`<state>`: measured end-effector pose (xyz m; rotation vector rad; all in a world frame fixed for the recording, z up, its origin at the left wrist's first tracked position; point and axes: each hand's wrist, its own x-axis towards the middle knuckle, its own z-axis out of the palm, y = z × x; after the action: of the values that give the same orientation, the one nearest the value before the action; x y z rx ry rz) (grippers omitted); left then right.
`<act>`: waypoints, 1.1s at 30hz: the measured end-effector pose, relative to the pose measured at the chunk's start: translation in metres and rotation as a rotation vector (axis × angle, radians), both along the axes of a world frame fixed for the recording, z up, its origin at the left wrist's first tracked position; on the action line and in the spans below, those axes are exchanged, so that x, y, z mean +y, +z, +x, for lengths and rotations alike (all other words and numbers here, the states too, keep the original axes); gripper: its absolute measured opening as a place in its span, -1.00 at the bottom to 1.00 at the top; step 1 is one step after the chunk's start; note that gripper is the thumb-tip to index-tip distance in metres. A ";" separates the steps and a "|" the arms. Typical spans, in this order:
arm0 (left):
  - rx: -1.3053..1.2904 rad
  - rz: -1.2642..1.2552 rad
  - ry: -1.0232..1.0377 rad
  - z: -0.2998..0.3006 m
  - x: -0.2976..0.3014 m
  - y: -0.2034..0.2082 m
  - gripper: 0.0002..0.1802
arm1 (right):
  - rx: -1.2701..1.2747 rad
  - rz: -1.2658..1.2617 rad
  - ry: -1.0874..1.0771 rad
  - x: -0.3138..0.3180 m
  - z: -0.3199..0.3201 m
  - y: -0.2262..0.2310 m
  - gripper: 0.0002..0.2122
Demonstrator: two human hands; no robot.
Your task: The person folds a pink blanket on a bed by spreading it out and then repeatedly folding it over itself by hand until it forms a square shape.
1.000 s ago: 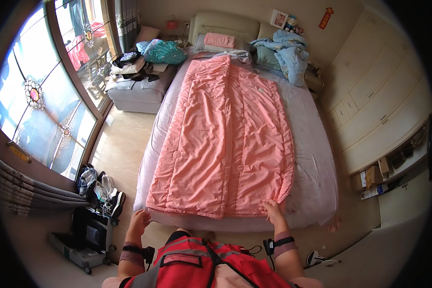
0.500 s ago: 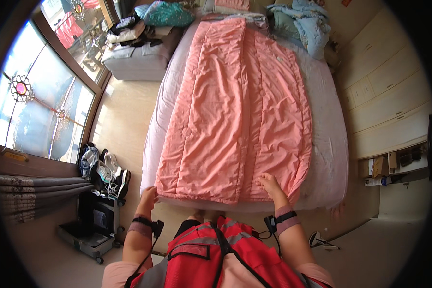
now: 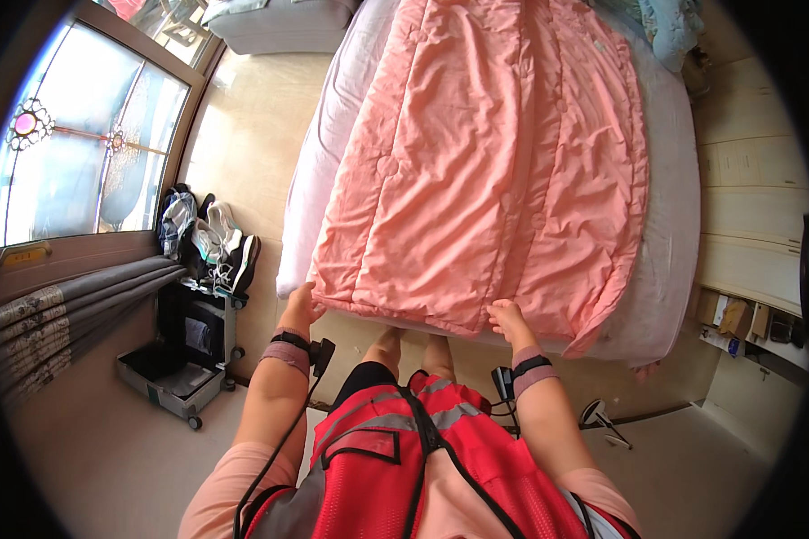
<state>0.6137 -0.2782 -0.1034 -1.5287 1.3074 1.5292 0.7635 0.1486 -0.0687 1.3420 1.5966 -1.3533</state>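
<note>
A pink quilt (image 3: 449,171) lies over the bed, wrinkled, with a lengthwise fold running down it right of its middle. At its near left corner, my left hand (image 3: 300,307) is closed with the fingers pinching the edge. My right hand (image 3: 510,322) is closed on the near edge, just below the lengthwise fold. The fingertips of both hands are partly hidden. To the right of that hand, the quilt's near right corner (image 3: 584,337) hangs down a little at the foot of the bed.
The pale sheeted mattress (image 3: 670,225) shows on both sides of the quilt. On the left are an open suitcase (image 3: 175,368), shoes (image 3: 220,238), a curtain (image 3: 81,314) and a glazed door (image 3: 90,144). Cabinets (image 3: 751,207) line the right wall. A grey ottoman (image 3: 283,27) stands far left.
My view has tilted down and moved closer to the foot of the bed. My right hand has gone from over the quilt's surface to its near edge. The left hand stays at the corner.
</note>
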 end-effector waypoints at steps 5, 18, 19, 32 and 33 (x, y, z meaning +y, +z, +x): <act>0.014 0.018 0.100 0.025 -0.027 -0.040 -0.33 | -0.055 0.017 -0.002 -0.021 -0.002 -0.026 -0.54; 0.108 0.248 0.382 0.018 -0.013 -0.066 -0.47 | -0.102 -0.039 -0.129 -0.027 0.015 -0.048 -0.50; 0.207 0.396 0.405 0.020 -0.015 -0.064 -0.48 | -0.108 -0.060 -0.157 -0.026 0.015 -0.047 -0.48; -0.036 0.004 0.160 0.019 -0.024 -0.067 -0.72 | 0.452 -0.625 -0.434 -0.024 -0.012 0.004 -0.54; -0.035 0.008 0.154 0.017 -0.021 -0.066 -0.72 | 0.508 -0.664 -0.527 -0.021 -0.014 0.012 -0.54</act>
<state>0.6304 -0.2990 -0.1691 -1.6766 1.1863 1.5914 0.7492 0.1277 -0.0568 1.0683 0.9116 -2.4277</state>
